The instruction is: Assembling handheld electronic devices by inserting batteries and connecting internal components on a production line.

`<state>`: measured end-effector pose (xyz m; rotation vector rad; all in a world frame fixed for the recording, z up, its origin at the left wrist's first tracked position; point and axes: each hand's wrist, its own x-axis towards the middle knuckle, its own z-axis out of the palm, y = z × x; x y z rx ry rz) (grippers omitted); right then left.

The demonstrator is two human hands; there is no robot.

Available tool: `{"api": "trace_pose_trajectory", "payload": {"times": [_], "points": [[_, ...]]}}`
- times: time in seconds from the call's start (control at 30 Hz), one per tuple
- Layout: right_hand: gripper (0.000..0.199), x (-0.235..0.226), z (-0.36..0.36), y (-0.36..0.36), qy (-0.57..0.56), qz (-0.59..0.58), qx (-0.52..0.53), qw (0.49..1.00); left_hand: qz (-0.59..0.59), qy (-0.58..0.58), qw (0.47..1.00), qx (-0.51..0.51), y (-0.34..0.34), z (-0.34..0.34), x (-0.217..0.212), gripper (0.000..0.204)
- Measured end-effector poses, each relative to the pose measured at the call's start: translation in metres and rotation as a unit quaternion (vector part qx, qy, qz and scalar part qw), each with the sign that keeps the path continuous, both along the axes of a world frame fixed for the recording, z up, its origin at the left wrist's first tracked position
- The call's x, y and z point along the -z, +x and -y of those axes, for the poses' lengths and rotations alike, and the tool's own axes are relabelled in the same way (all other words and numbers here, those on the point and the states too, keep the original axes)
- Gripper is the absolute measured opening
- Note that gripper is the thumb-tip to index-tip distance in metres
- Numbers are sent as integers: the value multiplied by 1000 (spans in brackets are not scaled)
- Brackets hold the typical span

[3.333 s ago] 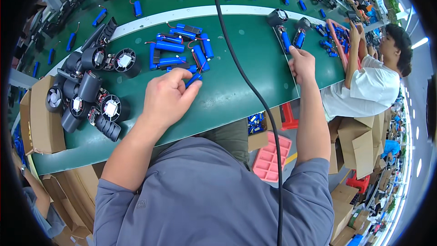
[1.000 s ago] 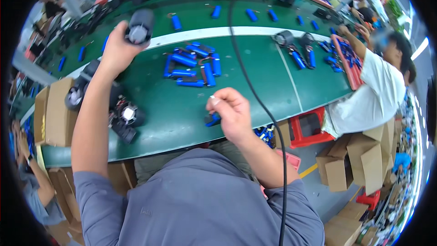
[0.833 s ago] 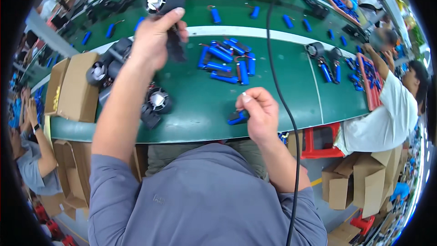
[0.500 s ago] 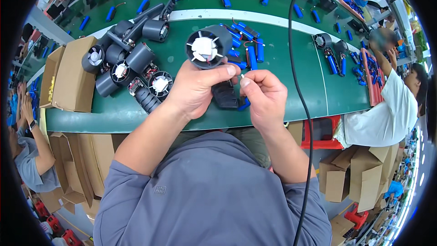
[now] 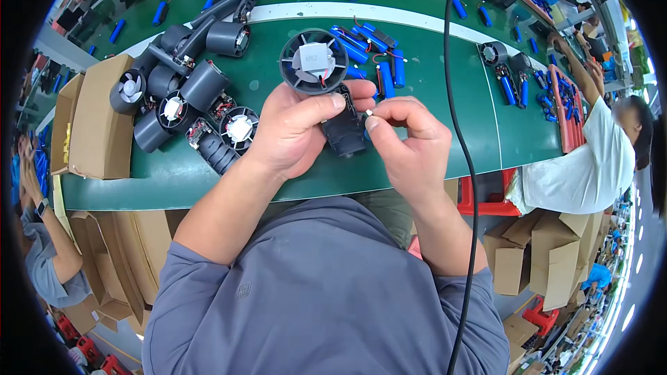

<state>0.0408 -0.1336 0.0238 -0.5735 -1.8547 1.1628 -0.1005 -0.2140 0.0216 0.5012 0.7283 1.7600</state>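
Over the green table (image 5: 174, 180), which runs the width of the view, the person works with both hands raised just above its near edge. To the person's left sits an open cardboard box (image 5: 97, 128), and beside it a heap of dark grey handheld fan bodies (image 5: 184, 101), some lying with their white impellers up. Farther back, blue cylindrical battery cells (image 5: 375, 48) with thin leads lie loosely scattered, close to the work.

The left hand (image 5: 299, 132) is wrapped firmly around a dark grey fan unit (image 5: 326, 90), thumb across its handle, the round fan head with its pale centre label tipped up toward the camera. The right hand (image 5: 410, 142) pinches thumb and forefinger nearly closed on a small white connector (image 5: 368, 112) right at the handle; whether a wire trails from it I cannot tell. A black cable (image 5: 462, 118) hangs down just beside the right wrist.

Risks, as I judge them: the biggest is the hanging cable, which could catch the right forearm and jerk the hand off its fine grip. Next, the fan is held in the air by its handle alone, so a slack left grip would drop it onto the pile below and scatter parts. The cells nearby could be swept off the table edge by an elbow. Smallest but likeliest, the tiny connector could slip from the pinch or be pushed in crooked, bending its pins.
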Motion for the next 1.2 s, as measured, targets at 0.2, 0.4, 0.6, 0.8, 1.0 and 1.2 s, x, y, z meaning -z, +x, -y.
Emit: {"api": "trace_pose_trajectory", "payload": {"times": [0.2, 0.4, 0.6, 0.8, 1.0, 1.2], "points": [[7, -30, 24, 11, 33, 144, -32, 988, -27, 3, 999, -34, -11, -3, 14, 39], [5, -24, 36, -8, 91, 105, -59, 989, 194, 64, 976, 75, -11, -3, 17, 46], [4, -5, 25, -22, -7, 84, -1, 996, 247, 50, 967, 45, -8, -1, 19, 31], [8, 2, 23, -24, -94, 42, -9, 995, 211, 10, 976, 47, -3, -2, 11, 21], [9, -4, 23, -26, -127, 34, -23, 991, 176, 9, 984, 14, -1, -2, 11, 20], [9, -4, 19, -23, -182, 1, -48, 982, 132, -20, 990, 36, -5, -1, 7, 22]]}}
